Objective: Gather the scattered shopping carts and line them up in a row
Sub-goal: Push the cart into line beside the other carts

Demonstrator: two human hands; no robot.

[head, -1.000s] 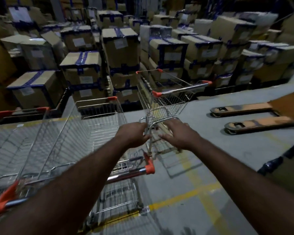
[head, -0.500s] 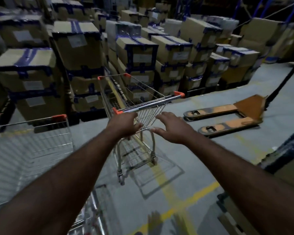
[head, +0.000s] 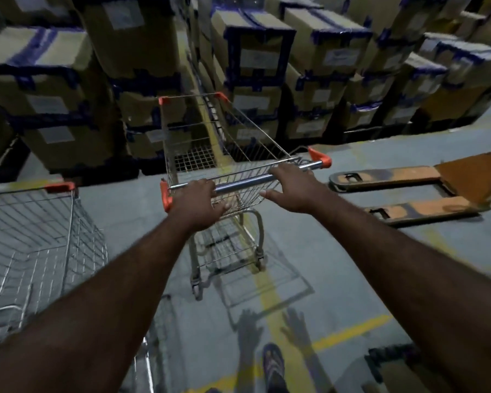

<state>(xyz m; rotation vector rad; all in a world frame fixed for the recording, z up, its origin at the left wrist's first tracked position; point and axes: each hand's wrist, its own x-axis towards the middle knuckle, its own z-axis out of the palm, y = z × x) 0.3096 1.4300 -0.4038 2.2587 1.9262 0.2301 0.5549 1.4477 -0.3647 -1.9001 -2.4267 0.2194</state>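
Note:
A wire shopping cart (head: 210, 143) with orange corner caps stands upright on the grey floor in front of me, its nose toward the stacked boxes. My left hand (head: 197, 201) rests over the left end of its chrome handle bar, fingers curled on it. My right hand (head: 291, 187) lies on the right half of the same bar, fingers spread over it and thumb out. A second, larger wire cart (head: 37, 245) stands to the left, with a gap between the two.
Stacks of taped cardboard boxes (head: 267, 66) on pallets wall off the far side. An orange pallet jack (head: 425, 188) lies on the floor to the right. Yellow lines (head: 270, 296) cross the floor. My sandalled foot (head: 272, 364) shows at the bottom.
The cart went from tipped to standing upright and square to me. Both hands moved from its lower frame up onto the handle bar. The view turned right, away from the left cart.

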